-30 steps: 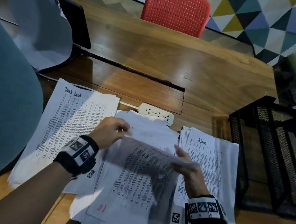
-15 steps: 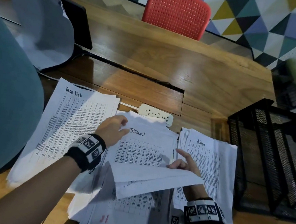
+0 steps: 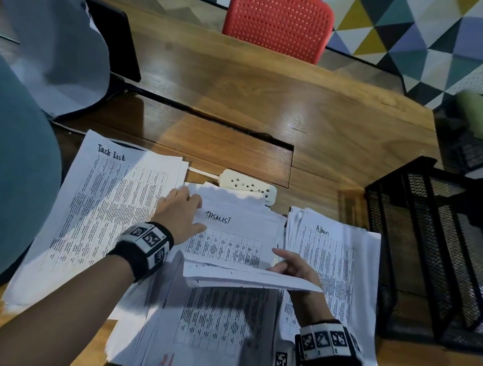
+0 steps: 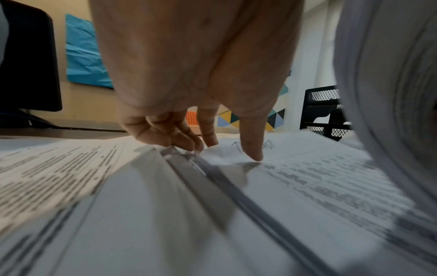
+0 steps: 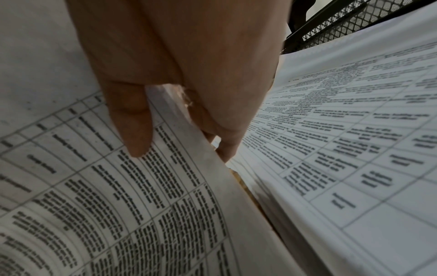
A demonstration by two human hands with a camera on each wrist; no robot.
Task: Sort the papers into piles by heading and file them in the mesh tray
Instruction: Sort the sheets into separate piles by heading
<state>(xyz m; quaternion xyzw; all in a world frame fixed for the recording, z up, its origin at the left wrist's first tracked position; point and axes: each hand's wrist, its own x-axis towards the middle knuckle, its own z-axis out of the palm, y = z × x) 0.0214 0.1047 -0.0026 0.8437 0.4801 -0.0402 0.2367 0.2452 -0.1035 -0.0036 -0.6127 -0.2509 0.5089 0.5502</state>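
Note:
Three paper piles lie on the wooden desk: a "Task List" pile (image 3: 105, 216) on the left, a middle stack topped by a "TASKLIST" sheet (image 3: 228, 235), and an "Admin" pile (image 3: 333, 264) on the right. My left hand (image 3: 190, 204) holds the far left corner of the middle stack, thumb pressed on top (image 4: 252, 149) and fingers (image 4: 179, 138) curled at the sheet edges. My right hand (image 3: 285, 265) pinches the raised near end of the top sheets, thumb (image 5: 132, 127) above and fingers beneath, baring a printed table sheet (image 3: 213, 323). The black mesh tray (image 3: 410, 206) stands to the right.
A white power strip (image 3: 247, 185) lies just behind the middle stack, near a cable slot (image 3: 211, 120) in the desk. A dark screen (image 3: 115, 38) with a pale sheet (image 3: 49, 43) stands at the back left. A red chair (image 3: 277, 16) sits beyond the desk. A teal shape (image 3: 3, 172) fills the left edge.
The curled, raised sheets in my right hand have come down and flattened, so the "TASKLIST" heading now shows. My left hand has shifted slightly to the stack's far left corner.

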